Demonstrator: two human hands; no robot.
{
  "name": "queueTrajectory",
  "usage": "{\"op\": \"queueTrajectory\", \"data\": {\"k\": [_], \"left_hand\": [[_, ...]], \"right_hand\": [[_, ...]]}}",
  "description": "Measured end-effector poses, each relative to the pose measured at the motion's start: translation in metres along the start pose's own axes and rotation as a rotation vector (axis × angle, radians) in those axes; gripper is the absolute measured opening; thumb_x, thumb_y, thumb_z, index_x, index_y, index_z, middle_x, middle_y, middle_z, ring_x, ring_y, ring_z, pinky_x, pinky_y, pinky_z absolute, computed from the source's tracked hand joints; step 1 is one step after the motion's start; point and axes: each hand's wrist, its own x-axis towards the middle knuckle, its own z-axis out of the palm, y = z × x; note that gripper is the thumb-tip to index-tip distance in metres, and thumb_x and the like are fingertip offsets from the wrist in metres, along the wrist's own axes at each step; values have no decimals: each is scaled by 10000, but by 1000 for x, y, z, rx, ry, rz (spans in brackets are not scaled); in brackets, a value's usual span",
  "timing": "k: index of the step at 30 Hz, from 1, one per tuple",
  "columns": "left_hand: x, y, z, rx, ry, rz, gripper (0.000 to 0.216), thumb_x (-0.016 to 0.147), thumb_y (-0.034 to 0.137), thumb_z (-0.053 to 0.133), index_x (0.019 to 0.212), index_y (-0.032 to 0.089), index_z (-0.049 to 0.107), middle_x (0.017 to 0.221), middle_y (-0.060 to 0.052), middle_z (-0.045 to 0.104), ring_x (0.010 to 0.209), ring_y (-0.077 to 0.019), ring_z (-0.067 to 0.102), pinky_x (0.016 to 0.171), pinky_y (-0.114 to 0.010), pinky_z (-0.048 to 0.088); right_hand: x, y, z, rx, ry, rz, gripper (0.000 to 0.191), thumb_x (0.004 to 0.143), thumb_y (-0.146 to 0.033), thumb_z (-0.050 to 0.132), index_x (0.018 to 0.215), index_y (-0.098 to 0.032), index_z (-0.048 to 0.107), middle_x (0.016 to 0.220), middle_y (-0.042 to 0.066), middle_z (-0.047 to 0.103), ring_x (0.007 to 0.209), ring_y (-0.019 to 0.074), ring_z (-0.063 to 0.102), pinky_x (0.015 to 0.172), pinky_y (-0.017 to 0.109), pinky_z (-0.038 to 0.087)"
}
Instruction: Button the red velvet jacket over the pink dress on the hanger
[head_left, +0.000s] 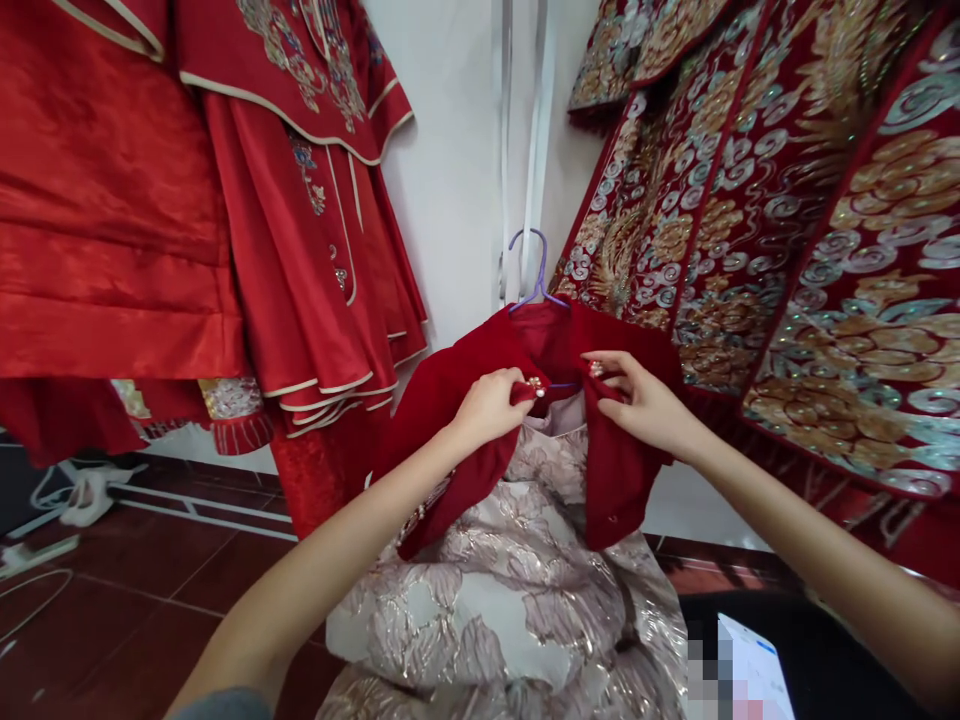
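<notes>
While pinching jacket (621,480) — left hand (491,405), right hand (646,410)

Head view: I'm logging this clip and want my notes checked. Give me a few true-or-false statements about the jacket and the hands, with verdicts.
1. The left hand and right hand each pinch a front edge of the red jacket. True.
2. The hanger is green. False: it is purple.
3. A pale floral dress hangs under the red jacket. True.
4. The jacket front is fastened shut. False: the two edges are apart, with the dress showing between them.
</notes>
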Motion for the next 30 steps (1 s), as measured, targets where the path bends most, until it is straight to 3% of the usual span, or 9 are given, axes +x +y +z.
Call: {"op": "queueTrajectory", "data": {"k": [3, 5, 9, 12, 15, 23, 30], "left_hand": [[0, -9, 1, -178, 131, -113, 181, 767, 278, 647, 904, 208, 552, 878, -19, 677, 835, -183, 644, 756, -285, 472], [-2, -10, 0, -240, 221, -103, 221, 765, 265, 656, 945, 216, 538, 911, -13, 678, 868, -172, 645, 794, -284, 469], [-8, -4, -1, -261, 314, -39, 251, 777, 265, 644, 988, 228, 513, 962, -6, 671, 898, -164, 645, 823, -282, 462], [-10, -1, -2, -225, 290, -39, 204, 763, 220, 631, 936, 233, 522, 905, 18, 663, 835, -157, 643, 794, -271, 461], [-10, 1, -2, -196, 229, -42, 182, 751, 190, 613, 908, 236, 532, 850, 32, 659, 776, -153, 638, 763, -264, 461], [-9, 5, -7, -183, 186, -10, 161, 797, 227, 576, 948, 239, 520, 951, 15, 668, 855, -163, 641, 816, -273, 453], [-2, 10, -16, -22, 14, 27, 228, 811, 177, 507, 1023, 260, 502, 924, 12, 660, 736, -170, 633, 697, -271, 440]], "right_hand": [[3, -3, 7, 88, 15, 24, 313, 749, -223, 556, 1062, -209, 558, 1004, 67, 636, 862, 189, 614, 794, 362, 531], [1, -8, 13, 67, 9, -16, 205, 812, -282, 554, 1000, -205, 587, 965, 62, 654, 850, 185, 624, 804, 358, 522], [-6, -23, 22, 3, -101, -97, 184, 876, -328, 533, 996, -210, 607, 938, 50, 667, 836, 178, 633, 774, 335, 519], [-9, -29, 28, 42, -143, -115, 196, 896, -338, 519, 1027, -213, 594, 953, 43, 666, 851, 168, 635, 773, 316, 520], [-8, -29, 32, 62, -90, -139, 184, 895, -326, 525, 1032, -210, 566, 964, 41, 653, 863, 163, 631, 783, 311, 522], [2, -26, 37, -22, -20, -200, 117, 894, -281, 505, 991, -221, 535, 968, 42, 643, 857, 172, 629, 793, 338, 536], [1, -27, 36, -76, -28, -234, 113, 902, -256, 467, 993, -225, 526, 981, 48, 640, 873, 187, 623, 796, 352, 525]]}}
